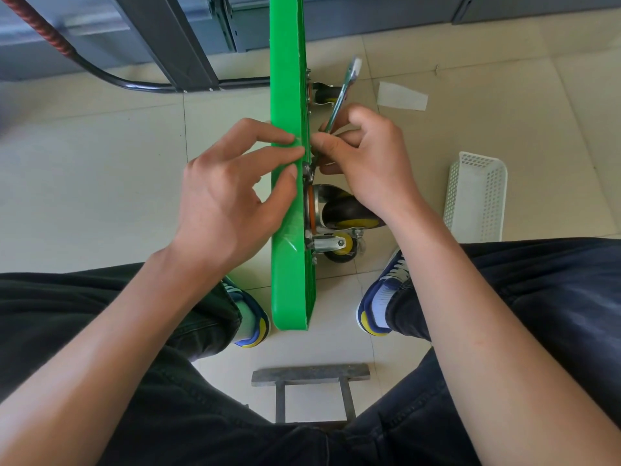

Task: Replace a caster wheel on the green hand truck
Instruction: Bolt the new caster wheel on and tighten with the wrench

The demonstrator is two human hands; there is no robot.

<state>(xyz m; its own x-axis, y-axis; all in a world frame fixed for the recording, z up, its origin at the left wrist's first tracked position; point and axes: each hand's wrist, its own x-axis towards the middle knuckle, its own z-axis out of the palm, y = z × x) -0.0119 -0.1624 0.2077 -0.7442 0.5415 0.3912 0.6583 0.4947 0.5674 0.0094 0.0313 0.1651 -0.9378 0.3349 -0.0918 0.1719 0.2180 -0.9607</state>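
Note:
The green hand truck (289, 95) stands on its edge on the floor between my feet, its underside facing right. My left hand (228, 193) rests on the deck's top face, fingertips pressing near the right rim. My right hand (366, 159) grips a silver wrench (342, 92) whose lower end sits at the mounting plate of a black caster wheel (346, 210). A second caster with a yellow hub (339, 247) lies just below it. Another caster (324, 94) shows farther up the deck.
A white perforated plastic basket (477, 196) lies on the tiles at the right. A pale paper scrap (401, 95) sits beyond it. The truck's black handle tube (134, 84) runs left. Grey cabinets (188, 38) stand behind. A metal stool edge (311, 375) is under me.

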